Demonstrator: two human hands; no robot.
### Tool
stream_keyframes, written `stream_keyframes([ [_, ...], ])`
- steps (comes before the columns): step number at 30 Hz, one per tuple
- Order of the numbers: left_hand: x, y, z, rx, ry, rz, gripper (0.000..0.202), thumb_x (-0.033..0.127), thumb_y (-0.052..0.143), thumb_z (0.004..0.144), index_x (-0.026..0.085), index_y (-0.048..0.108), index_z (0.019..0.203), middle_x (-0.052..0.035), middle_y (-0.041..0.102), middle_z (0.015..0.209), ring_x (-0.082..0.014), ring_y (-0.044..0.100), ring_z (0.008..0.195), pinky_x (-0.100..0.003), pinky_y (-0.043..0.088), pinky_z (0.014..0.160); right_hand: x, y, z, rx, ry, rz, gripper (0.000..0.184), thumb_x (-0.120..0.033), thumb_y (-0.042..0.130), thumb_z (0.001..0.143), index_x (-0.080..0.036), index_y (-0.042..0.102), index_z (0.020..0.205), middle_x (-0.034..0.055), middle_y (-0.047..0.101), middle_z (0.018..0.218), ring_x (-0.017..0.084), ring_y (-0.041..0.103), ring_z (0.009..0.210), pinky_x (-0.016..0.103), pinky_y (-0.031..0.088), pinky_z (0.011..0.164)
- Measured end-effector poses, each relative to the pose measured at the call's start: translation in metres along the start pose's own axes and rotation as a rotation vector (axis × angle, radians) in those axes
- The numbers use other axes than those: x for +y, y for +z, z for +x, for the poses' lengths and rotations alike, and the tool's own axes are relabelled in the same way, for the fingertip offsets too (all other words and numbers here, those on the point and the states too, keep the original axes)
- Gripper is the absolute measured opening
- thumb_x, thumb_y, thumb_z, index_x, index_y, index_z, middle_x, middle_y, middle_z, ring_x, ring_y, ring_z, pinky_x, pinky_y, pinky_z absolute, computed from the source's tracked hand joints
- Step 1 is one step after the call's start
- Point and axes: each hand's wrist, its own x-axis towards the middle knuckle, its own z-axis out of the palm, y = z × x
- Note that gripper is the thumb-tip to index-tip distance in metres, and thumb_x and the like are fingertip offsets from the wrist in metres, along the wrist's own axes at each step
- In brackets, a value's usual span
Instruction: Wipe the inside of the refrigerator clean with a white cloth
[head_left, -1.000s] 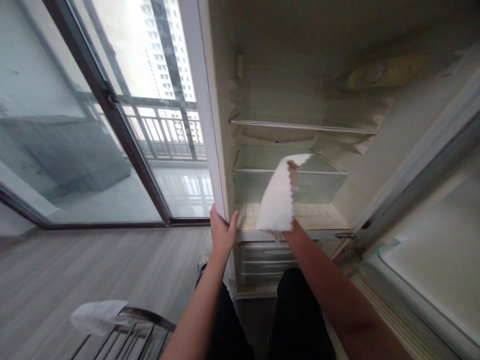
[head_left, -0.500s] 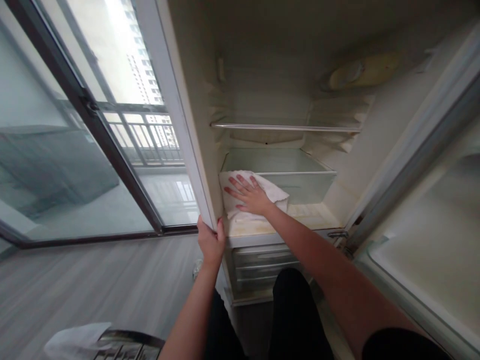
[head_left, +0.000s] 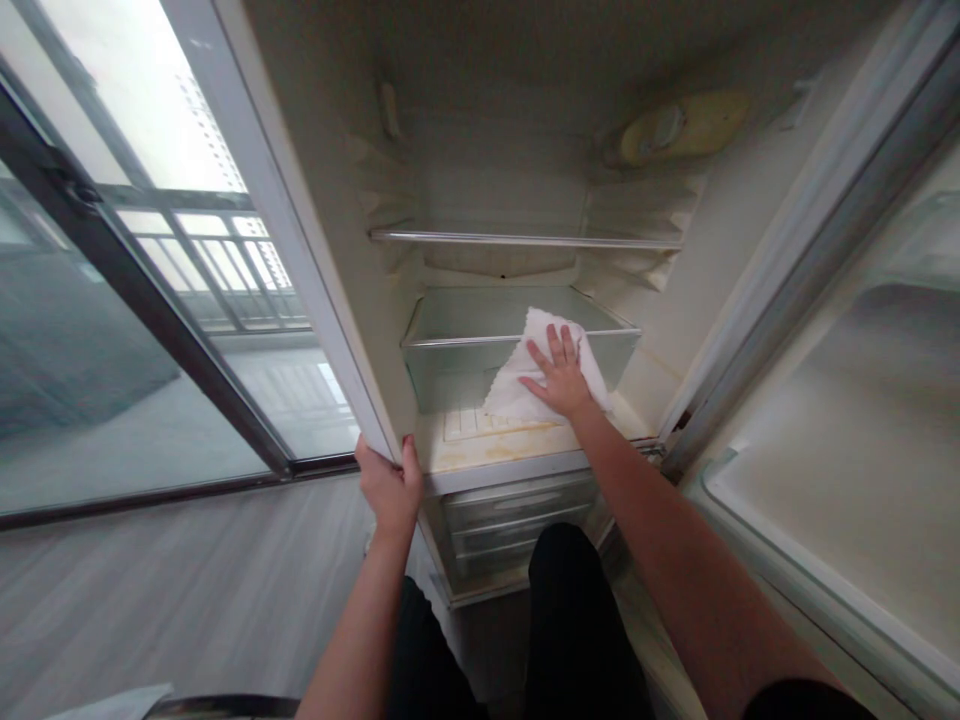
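Note:
My right hand (head_left: 561,382) lies flat with spread fingers on a white cloth (head_left: 517,388), pressing it against the right part of a clear drawer front (head_left: 442,375) inside an open refrigerator. The cloth's upper corner reaches over the drawer's front rim, and its lower edge hangs near the compartment floor (head_left: 480,455), which has yellowish stains. My left hand (head_left: 391,488) is wrapped round the front edge of the refrigerator's left side wall (head_left: 322,290), with the thumb on the inner side.
A glass shelf (head_left: 525,239) spans the compartment above the drawer. At upper right is a yellowish lamp cover (head_left: 694,125). The open door (head_left: 840,520) stands to the right. Below are freezer drawers (head_left: 517,520) and my knee (head_left: 566,570). A sliding glass door (head_left: 142,290) is at left.
My right hand and the cloth have moved right across the drawer front, uncovering its left part. My left hand keeps its grip on the side wall. The view has shifted to the right.

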Motion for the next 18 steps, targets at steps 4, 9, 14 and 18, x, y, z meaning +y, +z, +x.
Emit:
stream_keyframes([
  [4,0.0,0.001,0.0,-0.001,-0.009,-0.011,0.066,0.053,0.056,0.088,0.008,0.046,0.135,-0.0195,0.062,0.117,-0.0275,0.066,0.094,-0.038,0.052,0.083,0.005,0.0,-0.011,0.244,0.404,-0.123,0.071,-0.05,0.037,0.102,-0.016,0.022,0.162,0.0168,0.003,0.169,0.034,-0.005,0.156,0.067,0.009,0.12],
  [9,0.001,0.002,-0.002,0.016,-0.003,-0.016,0.068,0.054,0.054,0.088,0.006,0.046,0.136,-0.021,0.061,0.118,-0.0298,0.066,0.098,-0.04,0.051,0.086,0.004,0.008,0.001,0.465,0.914,0.001,0.065,-0.044,0.009,0.105,-0.016,0.019,0.163,0.0202,0.012,0.167,0.027,0.009,0.156,0.063,0.017,0.12],
  [14,-0.001,0.004,-0.003,0.022,-0.012,-0.015,0.07,0.055,0.054,0.088,0.005,0.045,0.137,-0.0221,0.061,0.119,-0.0307,0.066,0.099,-0.041,0.051,0.086,-0.006,0.016,0.02,0.466,1.242,0.256,0.072,-0.032,-0.01,0.101,-0.019,0.025,0.162,0.022,0.027,0.162,0.025,0.026,0.153,0.063,0.025,0.118],
  [18,-0.002,0.008,-0.005,0.044,-0.031,-0.007,0.066,0.054,0.054,0.089,0.008,0.045,0.136,-0.0211,0.061,0.121,-0.0304,0.066,0.1,-0.04,0.051,0.087,-0.029,0.029,0.032,0.382,1.409,0.405,0.07,-0.03,-0.01,0.099,-0.024,0.015,0.164,0.0229,0.031,0.159,0.029,0.03,0.151,0.071,0.022,0.115],
])
